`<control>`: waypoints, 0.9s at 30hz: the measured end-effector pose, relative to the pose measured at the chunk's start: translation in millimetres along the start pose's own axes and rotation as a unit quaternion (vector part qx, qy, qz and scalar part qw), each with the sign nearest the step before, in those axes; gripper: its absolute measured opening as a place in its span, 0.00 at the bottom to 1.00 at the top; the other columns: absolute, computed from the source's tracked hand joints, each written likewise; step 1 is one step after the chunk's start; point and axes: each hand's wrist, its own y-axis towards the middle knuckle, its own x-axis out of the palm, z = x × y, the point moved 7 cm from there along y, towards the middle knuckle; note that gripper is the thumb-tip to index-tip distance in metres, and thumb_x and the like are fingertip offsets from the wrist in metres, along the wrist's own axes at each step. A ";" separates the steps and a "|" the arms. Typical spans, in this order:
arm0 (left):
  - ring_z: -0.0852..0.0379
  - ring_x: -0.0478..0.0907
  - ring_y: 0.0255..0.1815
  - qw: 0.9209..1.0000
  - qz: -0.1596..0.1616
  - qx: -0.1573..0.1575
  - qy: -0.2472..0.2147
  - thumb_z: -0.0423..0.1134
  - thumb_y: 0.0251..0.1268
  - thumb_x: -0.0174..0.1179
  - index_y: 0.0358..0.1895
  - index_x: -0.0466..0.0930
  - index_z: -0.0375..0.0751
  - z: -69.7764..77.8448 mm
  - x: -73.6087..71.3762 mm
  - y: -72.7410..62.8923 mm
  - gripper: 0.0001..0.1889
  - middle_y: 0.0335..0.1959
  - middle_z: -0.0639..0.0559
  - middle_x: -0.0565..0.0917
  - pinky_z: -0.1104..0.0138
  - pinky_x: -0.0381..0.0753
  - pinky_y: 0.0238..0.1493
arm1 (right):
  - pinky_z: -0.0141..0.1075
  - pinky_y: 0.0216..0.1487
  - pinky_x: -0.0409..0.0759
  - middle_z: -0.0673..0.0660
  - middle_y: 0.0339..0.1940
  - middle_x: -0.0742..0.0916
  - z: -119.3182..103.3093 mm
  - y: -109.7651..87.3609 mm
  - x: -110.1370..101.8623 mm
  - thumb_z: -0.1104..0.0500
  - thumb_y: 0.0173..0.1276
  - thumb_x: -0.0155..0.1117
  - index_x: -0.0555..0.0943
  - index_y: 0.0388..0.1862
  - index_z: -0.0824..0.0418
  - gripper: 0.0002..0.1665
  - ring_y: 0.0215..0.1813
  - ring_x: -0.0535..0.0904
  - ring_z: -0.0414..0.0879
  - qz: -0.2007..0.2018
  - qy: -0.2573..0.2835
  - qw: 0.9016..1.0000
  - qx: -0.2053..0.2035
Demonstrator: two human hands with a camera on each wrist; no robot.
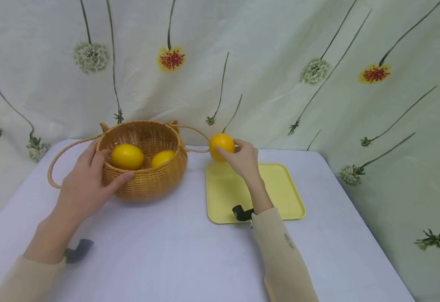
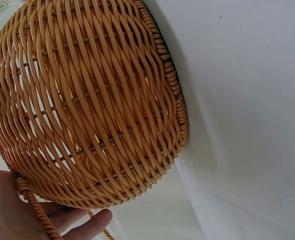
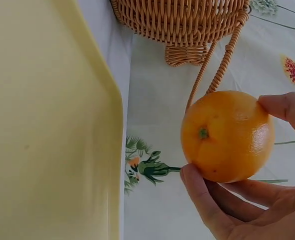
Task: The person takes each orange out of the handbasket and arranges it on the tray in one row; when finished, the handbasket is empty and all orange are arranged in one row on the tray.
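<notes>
A round wicker basket (image 1: 150, 184) with looped handles stands at the back left of the table. Two yellow fruits, lemon-like, lie inside: one (image 1: 127, 157) at the left, the other (image 1: 162, 158) partly hidden by the rim. My left hand (image 1: 84, 184) grips the basket's left side, thumb over the front rim. In the left wrist view its fingers (image 2: 90, 226) reach round the woven wall (image 2: 87, 100) near a handle. With thumb and fingers my right hand (image 1: 245, 160) holds an orange (image 1: 221, 144) above the tray's back left corner, beside the basket's right handle.
A pale yellow rectangular tray (image 1: 280, 191) lies to the basket's right, under my right forearm. White cloth covers the table (image 1: 167, 256). A flower-printed curtain (image 1: 261, 75) hangs behind the table and along its right side.
</notes>
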 end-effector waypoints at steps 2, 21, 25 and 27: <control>0.24 0.62 0.75 1.000 -0.004 -0.003 0.001 0.63 0.68 0.67 0.74 0.66 0.30 -0.8 0.0 0.5 0.46 0.82 0.29 0.58 0.26 0.72 0.54 | 0.40 0.39 0.84 0.60 0.44 0.93 3.0 0.6 -1.1 0.36 0.65 0.75 0.86 0.61 0.63 0.38 0.41 0.87 0.50 -0.005 -0.017 1.000 0.008; 0.23 0.62 0.75 1.000 -0.019 -0.012 0.002 0.64 0.69 0.66 0.74 0.65 0.29 -3.8 3.6 0.4 0.46 0.83 0.28 0.56 0.25 0.73 0.56 | 0.32 0.20 0.62 0.54 0.10 0.79 41.9 0.3 22.3 0.34 0.62 0.74 0.66 0.06 0.54 0.40 0.17 0.77 0.50 -0.088 -0.096 0.983 0.126; 0.23 0.61 0.75 1.000 -0.021 -0.016 0.001 0.65 0.69 0.65 0.74 0.65 0.29 -3.6 2.5 0.7 0.46 0.84 0.29 0.55 0.25 0.72 0.57 | 0.32 0.20 0.64 0.52 0.08 0.75 40.5 -1.3 25.1 0.34 0.62 0.74 0.65 0.07 0.54 0.39 0.18 0.80 0.52 -0.086 -0.092 0.984 0.127; 0.23 0.61 0.75 1.000 -0.023 -0.019 0.001 0.65 0.68 0.66 0.74 0.65 0.29 -3.6 2.3 0.7 0.46 0.83 0.29 0.56 0.25 0.72 0.57 | 0.32 0.21 0.66 0.50 0.08 0.72 38.2 -2.5 26.5 0.34 0.62 0.74 0.65 0.07 0.54 0.40 0.18 0.78 0.50 -0.086 -0.089 0.985 0.124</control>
